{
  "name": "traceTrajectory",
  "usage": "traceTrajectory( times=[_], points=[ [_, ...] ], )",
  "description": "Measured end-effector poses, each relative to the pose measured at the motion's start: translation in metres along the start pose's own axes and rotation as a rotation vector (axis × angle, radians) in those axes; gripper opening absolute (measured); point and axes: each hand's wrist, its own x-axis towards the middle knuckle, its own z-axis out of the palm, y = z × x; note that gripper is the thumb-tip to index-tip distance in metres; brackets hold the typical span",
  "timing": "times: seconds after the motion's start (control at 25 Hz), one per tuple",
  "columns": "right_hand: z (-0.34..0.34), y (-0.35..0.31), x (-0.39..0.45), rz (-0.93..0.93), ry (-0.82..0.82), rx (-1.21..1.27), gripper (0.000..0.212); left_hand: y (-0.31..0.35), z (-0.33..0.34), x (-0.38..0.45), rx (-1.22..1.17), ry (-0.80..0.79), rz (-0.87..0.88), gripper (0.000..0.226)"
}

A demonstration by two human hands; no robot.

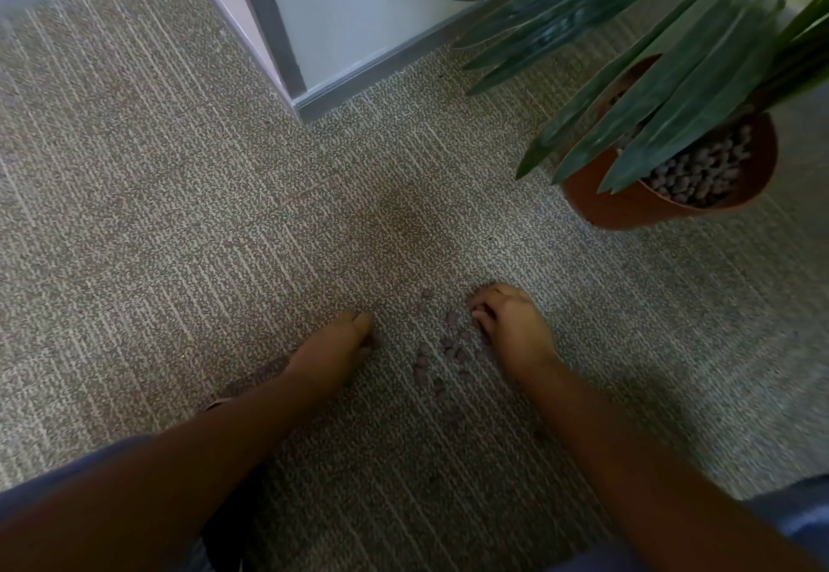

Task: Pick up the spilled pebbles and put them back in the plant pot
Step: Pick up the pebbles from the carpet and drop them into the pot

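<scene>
**Gathering the pebbles on the carpet**

The spilled pebbles (442, 347) lie low in the frame's centre, between both hands. The left hand (334, 347) rests curled; the right hand (511, 324) has fingers bent over them (a pinch, I cannot tell). Better to sweep them together first, then carry them to the plant pot (673, 208), upper right.

Dim, soft overall – leaves (664, 59) motion-blurred, brighter right side, wide-angle bending at edges
</scene>
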Motion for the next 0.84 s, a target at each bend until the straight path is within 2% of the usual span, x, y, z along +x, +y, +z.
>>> traceTrajectory(
  times=[0.2,0.36,0.44,0.56,0.64,0.76,0.84],
  points=[
    [-0.006,0.002,0.008,0.098,-0.030,0.090,0.014,0.010,0.000,0.013,0.178,-0.053,0.083,0.010],
    [-0.009,0.007,0.009,0.237,0.053,0.248,0.013,0.016,0.006,0.021,0.191,-0.042,0.079,0.009],
    [-0.011,0.010,0.011,0.372,0.107,0.469,0.015,0.022,0.006,0.023,0.133,0.005,0.040,0.007],
    [-0.019,0.015,0.013,0.633,0.168,1.030,0.011,0.037,0.003,0.026,-0.047,0.121,-0.026,0.005],
    [-0.026,0.020,0.014,0.732,0.171,1.260,0.006,0.057,-0.003,0.035,-0.099,0.173,0.013,0.005],
    [-0.032,0.026,0.016,0.732,0.089,1.199,0.006,0.099,-0.020,0.061,-0.203,0.229,0.127,0.003],
    [-0.033,0.026,0.013,0.728,0.060,1.132,0.007,0.125,-0.033,0.078,-0.350,0.282,0.118,0.007]
  ],
)
